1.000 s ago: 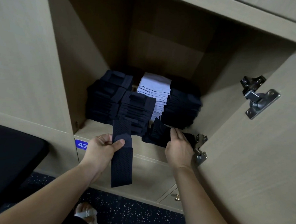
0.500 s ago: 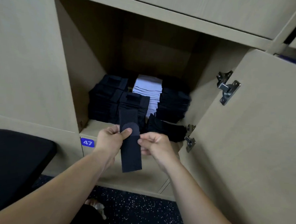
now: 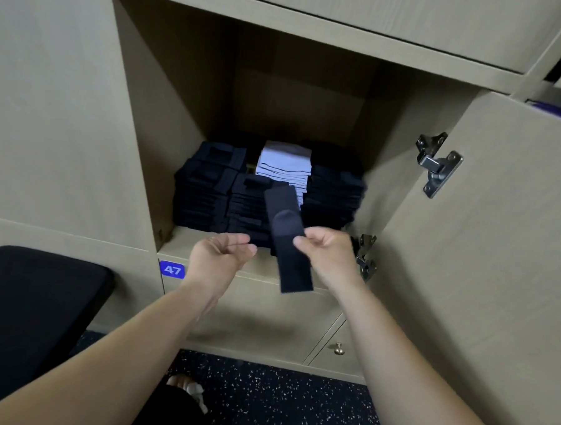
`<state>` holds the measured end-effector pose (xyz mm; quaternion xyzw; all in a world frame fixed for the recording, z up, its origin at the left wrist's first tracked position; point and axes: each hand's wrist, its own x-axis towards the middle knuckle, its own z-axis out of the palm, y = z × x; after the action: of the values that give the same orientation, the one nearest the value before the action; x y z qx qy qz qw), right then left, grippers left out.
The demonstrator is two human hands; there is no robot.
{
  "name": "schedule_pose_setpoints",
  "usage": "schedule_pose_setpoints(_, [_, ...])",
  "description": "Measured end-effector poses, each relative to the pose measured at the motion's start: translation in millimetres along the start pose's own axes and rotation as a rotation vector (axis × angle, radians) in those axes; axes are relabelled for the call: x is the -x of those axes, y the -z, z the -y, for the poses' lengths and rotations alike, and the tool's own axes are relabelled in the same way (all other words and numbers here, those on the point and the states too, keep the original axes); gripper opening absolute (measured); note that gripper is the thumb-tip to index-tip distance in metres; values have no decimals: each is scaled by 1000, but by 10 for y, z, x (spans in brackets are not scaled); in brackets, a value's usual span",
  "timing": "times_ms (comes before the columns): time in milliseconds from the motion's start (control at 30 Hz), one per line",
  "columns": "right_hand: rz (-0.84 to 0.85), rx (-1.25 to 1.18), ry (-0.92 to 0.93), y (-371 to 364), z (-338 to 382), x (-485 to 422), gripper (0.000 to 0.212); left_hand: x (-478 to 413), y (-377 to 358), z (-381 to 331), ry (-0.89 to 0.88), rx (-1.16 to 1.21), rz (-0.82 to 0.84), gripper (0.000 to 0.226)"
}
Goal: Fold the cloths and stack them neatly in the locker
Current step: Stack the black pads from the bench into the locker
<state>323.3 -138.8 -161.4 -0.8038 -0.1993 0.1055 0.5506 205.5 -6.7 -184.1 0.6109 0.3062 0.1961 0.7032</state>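
right hand (image 3: pixel 330 255) pinches cloth (image 3: pixel 286 227) mid-length | left hand (image 3: pixel 220 259) empty, loose, at cloth's 9 o'clock | best: fold ends flush, then onto piles (image 3: pixel 208 192) at 12 o'clock

On my screen the light is soft and even across the locker (image 3: pixel 141 114) fronts, while the inside falls into shadow toward the back, where the dark stacks (image 3: pixel 205 195) lose almost all detail. The upper hinge (image 3: pixel 437 165) shows a small glint. Motion slightly smears the right hand (image 3: pixel 330 257) and its cloth (image 3: pixel 285 219). The wide lens tilts straight panel lines near the edges.
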Motion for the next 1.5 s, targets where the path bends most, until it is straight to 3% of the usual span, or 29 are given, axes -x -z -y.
schedule_pose_setpoints(233, [-338, 721, 226, 328, -72, -495, 23, -142, -24, 188, -2, -145, 23, 20])
schedule_pose_setpoints(433, [-359, 951, 400, 297, -308, -861, 18, -383, -39, 326, -11, -214, 27, 22])
schedule_pose_setpoints(567, [-338, 1146, 414, 226, -554, -910, 21, -525, -31, 404, -20, -272, 37, 26])
schedule_pose_setpoints(833, [-90, 1149, 267, 62, -790, -818, 38, -623, -49, 482, -79, -411, 74, 28])
schedule_pose_setpoints(1000, [-116, 1046, 289, -36, -919, -706, 37, -623, -21, 509, -106, -451, 73, 29])
schedule_pose_setpoints(1367, [-142, 1095, 226, -91, -1007, -631, 30, -586, 3, 423, -150, -498, 102, 29])
schedule_pose_setpoints(1433, [-153, 1049, 197, -99, -1012, -616, 53, -597, -15, 384, -156, -498, 108, 30])
schedule_pose_setpoints(1500, [-188, 1045, 232, -95, -998, -597, 62, -603, -55, 355, -174, -504, 108, 31])
